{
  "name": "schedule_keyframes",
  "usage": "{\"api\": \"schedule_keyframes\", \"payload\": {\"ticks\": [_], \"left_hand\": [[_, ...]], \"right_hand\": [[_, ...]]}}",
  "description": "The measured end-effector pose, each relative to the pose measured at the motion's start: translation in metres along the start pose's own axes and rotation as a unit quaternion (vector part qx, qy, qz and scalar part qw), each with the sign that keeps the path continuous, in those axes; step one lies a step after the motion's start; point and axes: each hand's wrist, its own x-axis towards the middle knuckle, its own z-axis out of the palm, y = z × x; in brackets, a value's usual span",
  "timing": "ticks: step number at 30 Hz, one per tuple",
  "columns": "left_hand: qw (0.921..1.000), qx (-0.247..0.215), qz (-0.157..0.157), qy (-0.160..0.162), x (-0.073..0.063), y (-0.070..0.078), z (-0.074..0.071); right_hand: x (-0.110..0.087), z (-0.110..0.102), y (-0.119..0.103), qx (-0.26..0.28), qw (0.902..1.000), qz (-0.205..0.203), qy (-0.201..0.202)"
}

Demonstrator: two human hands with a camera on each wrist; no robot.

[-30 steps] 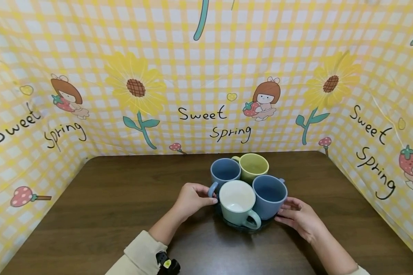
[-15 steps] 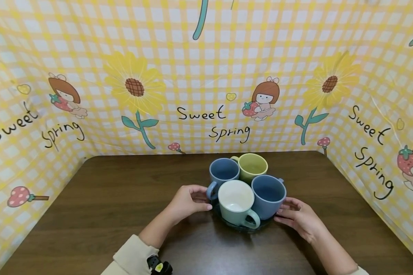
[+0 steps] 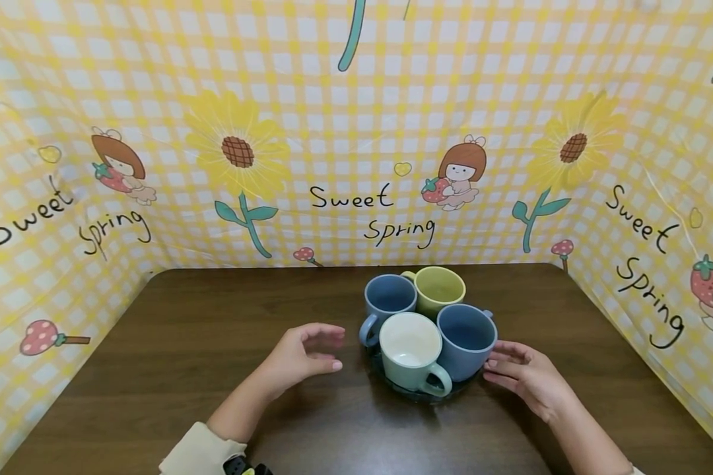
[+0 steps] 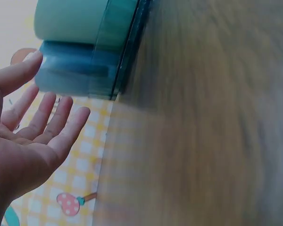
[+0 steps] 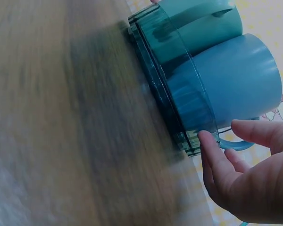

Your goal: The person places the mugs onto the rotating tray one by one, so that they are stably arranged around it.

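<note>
Two blue mugs, one at the back left (image 3: 389,297) and one at the right (image 3: 466,340), a yellow-green mug (image 3: 438,287) and a pale green mug with a white inside (image 3: 408,356) stand upright, close together, in a clear dark-green round tray (image 3: 401,390). To the tray's left, my left hand (image 3: 297,359) is held apart from it, fingers spread and relaxed, holding nothing. On the other side, my right hand (image 3: 531,382) has its fingertips right at the tray's wall beside the right blue mug. The right wrist view shows those loosely bent fingers (image 5: 217,157) near the tray's rim.
The mugs and tray are on a dark brown wooden table (image 3: 214,330). A yellow checked cloth (image 3: 333,132) with printed flowers and words hangs behind it and along both sides. The left sleeve cuff carries a black wrist device (image 3: 237,464).
My left hand has let go of the tray's left side and drawn away to the left. My right hand has eased slightly to the right. Mugs and tray have stayed in place.
</note>
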Motion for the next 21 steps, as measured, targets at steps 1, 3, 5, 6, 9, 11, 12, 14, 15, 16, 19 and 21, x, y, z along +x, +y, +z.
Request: {"api": "schedule_keyframes", "payload": {"ticks": [1,3,5,6,9,11,12,14,15,16,19,21], "left_hand": [[1.0000,0.006,-0.002,0.004,-0.002,0.000,-0.003],[0.9998,0.016,-0.003,0.009,-0.007,0.000,-0.008],[0.9997,0.017,-0.002,0.015,-0.011,0.001,-0.013],[0.9996,0.020,0.000,0.019,-0.014,0.001,-0.015],[0.9995,0.012,0.008,0.028,-0.019,0.001,-0.021],[0.9992,0.014,0.015,0.035,-0.024,0.002,-0.025],[0.9989,0.016,0.019,0.039,-0.026,0.001,-0.028],[0.9985,0.014,0.024,0.047,-0.030,0.001,-0.033],[0.9982,0.017,0.024,0.052,-0.032,0.000,-0.035],[0.9980,0.016,0.024,0.055,-0.034,-0.001,-0.038],[0.9976,0.016,0.026,0.062,-0.040,-0.002,-0.046],[0.9975,0.014,0.032,0.061,-0.044,-0.003,-0.052]], "right_hand": [[0.000,-0.001,0.000,-0.003,1.0000,-0.001,0.000],[0.000,-0.002,0.000,-0.006,1.0000,-0.004,0.003],[0.000,-0.003,0.001,-0.008,0.9999,-0.009,0.004],[0.001,-0.003,0.002,-0.009,0.9999,-0.014,0.004],[0.000,-0.005,0.004,-0.008,0.9995,-0.030,-0.001],[0.000,-0.008,0.004,-0.004,0.9991,-0.041,-0.014],[0.000,-0.009,0.003,-0.002,0.9988,-0.045,-0.020],[-0.001,-0.012,0.001,0.000,0.9982,-0.053,-0.029],[-0.002,-0.014,0.000,0.000,0.9977,-0.059,-0.033],[-0.002,-0.016,-0.002,0.000,0.9972,-0.065,-0.037],[-0.003,-0.021,-0.007,-0.003,0.9945,-0.093,-0.048],[-0.004,-0.025,-0.011,-0.004,0.9922,-0.110,-0.058]]}}
